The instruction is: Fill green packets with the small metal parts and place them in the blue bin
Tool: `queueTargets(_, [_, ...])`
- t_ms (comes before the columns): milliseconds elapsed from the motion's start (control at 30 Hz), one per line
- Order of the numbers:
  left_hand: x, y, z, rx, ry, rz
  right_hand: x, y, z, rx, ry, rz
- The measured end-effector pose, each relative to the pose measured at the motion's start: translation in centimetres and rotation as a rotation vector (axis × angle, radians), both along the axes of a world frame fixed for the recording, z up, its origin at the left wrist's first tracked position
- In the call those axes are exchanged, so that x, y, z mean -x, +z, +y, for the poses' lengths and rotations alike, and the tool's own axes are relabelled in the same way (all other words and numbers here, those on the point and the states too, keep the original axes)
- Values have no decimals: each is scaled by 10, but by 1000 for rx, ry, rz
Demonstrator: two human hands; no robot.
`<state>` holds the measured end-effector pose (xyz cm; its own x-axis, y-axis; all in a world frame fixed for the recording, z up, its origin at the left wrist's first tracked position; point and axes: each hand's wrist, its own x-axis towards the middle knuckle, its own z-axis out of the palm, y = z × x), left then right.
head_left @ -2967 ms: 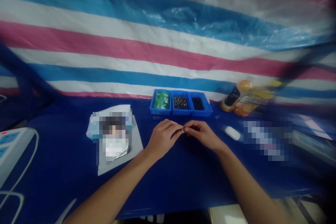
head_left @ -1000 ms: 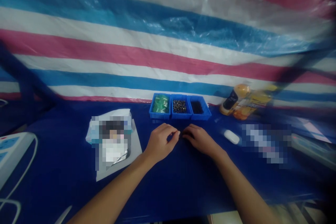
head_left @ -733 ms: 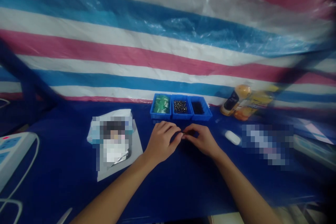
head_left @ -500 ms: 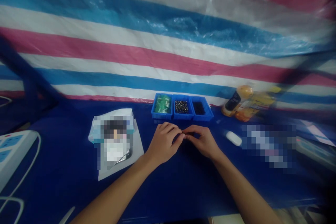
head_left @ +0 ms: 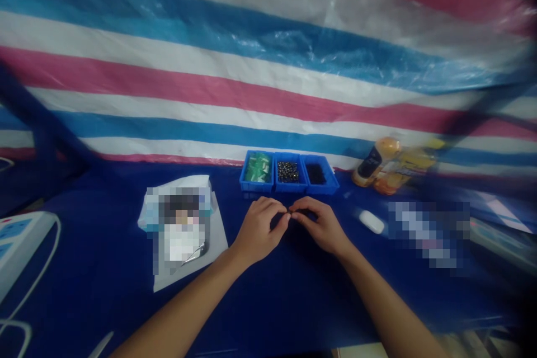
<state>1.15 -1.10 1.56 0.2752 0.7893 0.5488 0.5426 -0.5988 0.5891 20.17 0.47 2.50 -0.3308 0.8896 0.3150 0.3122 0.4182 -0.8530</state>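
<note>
My left hand (head_left: 258, 229) and my right hand (head_left: 318, 225) meet fingertip to fingertip over the blue table (head_left: 268, 291), just in front of three small blue bins. Both hands are pinched closed on a tiny part that I cannot make out between the fingertips. The left bin (head_left: 257, 169) holds green pieces, the middle bin (head_left: 288, 171) small shiny metal parts, the right bin (head_left: 316, 173) dark parts.
A white sheet with a blurred packet and metal tweezers (head_left: 193, 254) lies left of my hands. A white oval object (head_left: 371, 221) and an orange-yellow bottle (head_left: 388, 163) lie to the right. A white power strip (head_left: 19, 240) sits at the far left. A striped tarp (head_left: 268, 67) hangs behind.
My hands stayed pinched together in front of the bins, shifting only slightly; three seconds ago a small shiny part showed between the fingertips, and it is hidden now.
</note>
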Motion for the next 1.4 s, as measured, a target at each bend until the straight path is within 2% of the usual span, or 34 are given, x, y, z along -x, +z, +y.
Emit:
queueTargets(233, [2,-1,1,19,-40,-28,-1,2,-1,-11,50,-16])
queueTargets(467, [3,0,-1,25,-55,-31,-1,1,-2,90,79,5])
queueTargets(567, [3,2,-3,0,-9,-9,2,2,-3,224,112,179])
queueTargets(700, [4,5,-5,-3,11,-17,1,1,-1,416,154,546])
queueTargets(767, [4,7,-5,11,17,-11,-1,0,1,478,108,635])
queueTargets(867, [4,7,-6,21,13,-5,-4,-2,6,494,9,648])
queueTargets(1000, [3,7,-7,26,3,7,-8,-4,10,419,-23,460])
queueTargets(1100, [3,7,-7,24,12,10,-10,-7,10,250,-47,129])
queueTargets(1200, [2,7,-6,38,23,24,-8,-11,7,16,28,-265])
queueTargets(1267, [1,6,-5,59,28,55,-5,-14,6,-95,77,-455])
queueTargets(1400, [-1,3,-4,126,67,135,-2,-21,6,-184,83,-580])
